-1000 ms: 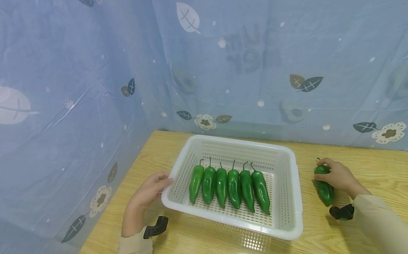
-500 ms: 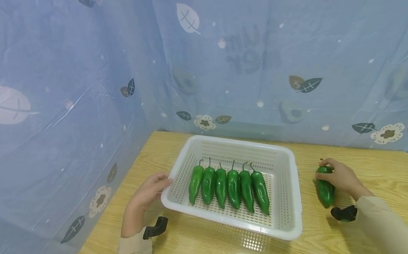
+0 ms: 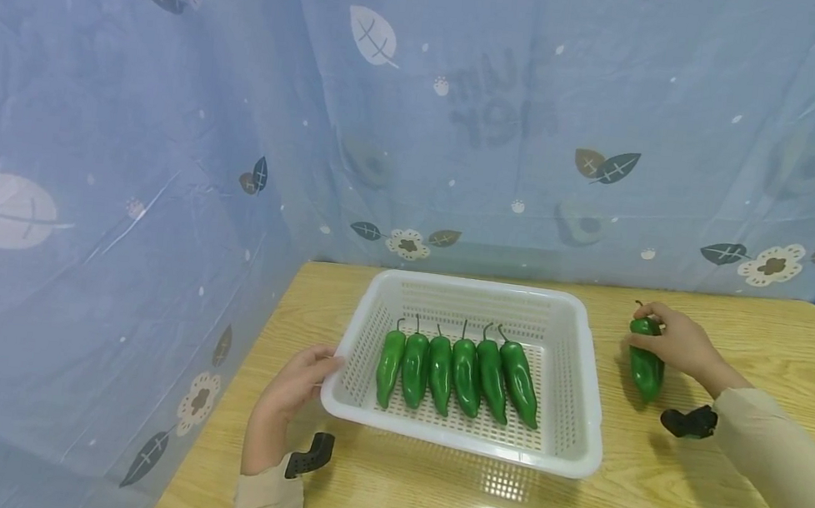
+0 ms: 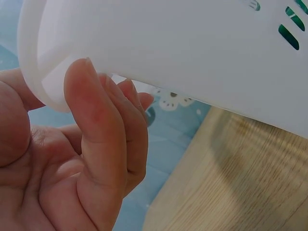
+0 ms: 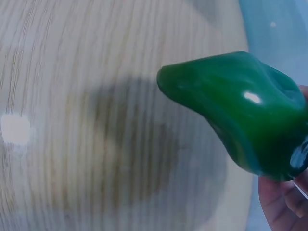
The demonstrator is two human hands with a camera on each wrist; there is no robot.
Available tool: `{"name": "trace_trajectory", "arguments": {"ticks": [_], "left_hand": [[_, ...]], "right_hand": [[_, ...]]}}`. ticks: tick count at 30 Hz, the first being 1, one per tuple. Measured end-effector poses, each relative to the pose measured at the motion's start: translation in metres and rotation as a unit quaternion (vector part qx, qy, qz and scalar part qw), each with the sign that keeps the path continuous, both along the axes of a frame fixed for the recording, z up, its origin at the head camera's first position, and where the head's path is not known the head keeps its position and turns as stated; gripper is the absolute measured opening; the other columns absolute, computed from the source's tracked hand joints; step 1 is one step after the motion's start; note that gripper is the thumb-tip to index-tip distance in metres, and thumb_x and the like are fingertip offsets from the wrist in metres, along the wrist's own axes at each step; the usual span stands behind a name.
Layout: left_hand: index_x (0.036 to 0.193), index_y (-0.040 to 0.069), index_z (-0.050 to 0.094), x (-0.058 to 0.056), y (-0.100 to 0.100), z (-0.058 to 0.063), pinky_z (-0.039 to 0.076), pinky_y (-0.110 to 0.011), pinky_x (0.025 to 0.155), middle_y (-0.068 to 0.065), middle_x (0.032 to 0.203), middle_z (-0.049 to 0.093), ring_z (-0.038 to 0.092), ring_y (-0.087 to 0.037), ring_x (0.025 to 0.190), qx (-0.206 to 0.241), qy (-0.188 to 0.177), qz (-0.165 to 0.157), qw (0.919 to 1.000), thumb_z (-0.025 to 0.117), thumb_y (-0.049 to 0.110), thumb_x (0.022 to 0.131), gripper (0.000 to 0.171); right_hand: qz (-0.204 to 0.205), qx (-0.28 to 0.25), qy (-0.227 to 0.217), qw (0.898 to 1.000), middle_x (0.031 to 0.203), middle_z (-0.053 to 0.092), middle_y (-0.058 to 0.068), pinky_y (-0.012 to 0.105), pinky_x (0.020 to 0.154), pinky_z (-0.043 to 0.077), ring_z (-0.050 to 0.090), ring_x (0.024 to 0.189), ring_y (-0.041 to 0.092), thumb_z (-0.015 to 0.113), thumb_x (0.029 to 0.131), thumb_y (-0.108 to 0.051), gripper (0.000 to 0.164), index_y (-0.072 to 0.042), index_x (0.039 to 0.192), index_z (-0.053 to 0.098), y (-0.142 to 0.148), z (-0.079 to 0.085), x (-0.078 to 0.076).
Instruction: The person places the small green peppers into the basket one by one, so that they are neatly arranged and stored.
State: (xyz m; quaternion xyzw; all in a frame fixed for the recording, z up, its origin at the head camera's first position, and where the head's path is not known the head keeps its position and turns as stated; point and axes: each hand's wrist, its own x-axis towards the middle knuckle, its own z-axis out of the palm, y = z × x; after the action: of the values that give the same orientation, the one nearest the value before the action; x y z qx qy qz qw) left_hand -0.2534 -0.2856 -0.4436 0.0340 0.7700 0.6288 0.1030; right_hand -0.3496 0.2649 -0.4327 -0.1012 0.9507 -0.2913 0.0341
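A white perforated plastic basket (image 3: 461, 449) stands on the table, tilted a little in the head view. Several long green peppers (image 3: 465, 378) lie side by side in it, stems toward the back. My left hand (image 3: 297, 380) grips the basket's left rim; the left wrist view shows its fingers (image 4: 103, 120) curled against the white wall. Right of the basket, my right hand (image 3: 682, 346) holds another green pepper (image 3: 646, 373) near its stem end. The right wrist view shows this pepper (image 5: 250, 110) with its tip over the table and its shadow set apart from it.
The wooden table (image 3: 410, 497) runs back to a blue patterned curtain (image 3: 477, 170), which also hangs along the left side. A black wrist device sits below each hand, the left one (image 3: 311, 457) near the basket's front left corner.
My right hand has lifted the pepper slightly, and its tip has moved toward the back of the table. My left hand and the basket stay practically where they were.
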Motion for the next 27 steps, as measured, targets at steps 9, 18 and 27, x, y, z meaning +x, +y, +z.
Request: {"name": "trace_trajectory", "arguments": {"ticks": [9, 18, 27], "left_hand": [[0.127, -0.011, 0.048, 0.000, 0.000, -0.001, 0.056, -0.035, 0.077, -0.031, 0.118, 0.058, 0.064, -0.031, 0.101, 0.006, 0.001, -0.003, 1.0000, 0.049, 0.016, 0.098, 0.040], [0.127, -0.010, 0.048, -0.001, -0.001, 0.000, 0.056, -0.036, 0.079, -0.030, 0.120, 0.057, 0.064, -0.030, 0.102, 0.008, 0.003, -0.007, 0.9999, 0.048, 0.017, 0.098, 0.039], [0.127, -0.012, 0.047, -0.001, 0.000, 0.002, 0.055, -0.036, 0.080, -0.032, 0.121, 0.055, 0.061, -0.037, 0.107, 0.008, 0.001, -0.006, 0.9999, 0.048, 0.016, 0.098, 0.040]], "right_hand": [[0.009, -0.009, 0.048, 0.999, 0.115, 0.054, 0.030, 0.035, 0.060, 0.048, 0.057, 0.089, 0.036, 0.065, 0.089, -0.032, 0.049, 0.003, 0.120, 0.051, -0.015, 0.019, 0.005], [-0.007, -0.010, 0.034, 0.999, 0.112, 0.054, 0.032, 0.036, 0.058, 0.049, 0.058, 0.085, 0.036, 0.061, 0.091, -0.038, 0.055, 0.003, 0.124, 0.047, -0.032, 0.049, 0.014], [0.008, 0.004, 0.054, 0.998, 0.112, 0.056, 0.033, 0.035, 0.058, 0.049, 0.060, 0.084, 0.035, 0.064, 0.089, -0.032, 0.048, 0.003, 0.119, 0.051, -0.054, 0.083, 0.020]]}}
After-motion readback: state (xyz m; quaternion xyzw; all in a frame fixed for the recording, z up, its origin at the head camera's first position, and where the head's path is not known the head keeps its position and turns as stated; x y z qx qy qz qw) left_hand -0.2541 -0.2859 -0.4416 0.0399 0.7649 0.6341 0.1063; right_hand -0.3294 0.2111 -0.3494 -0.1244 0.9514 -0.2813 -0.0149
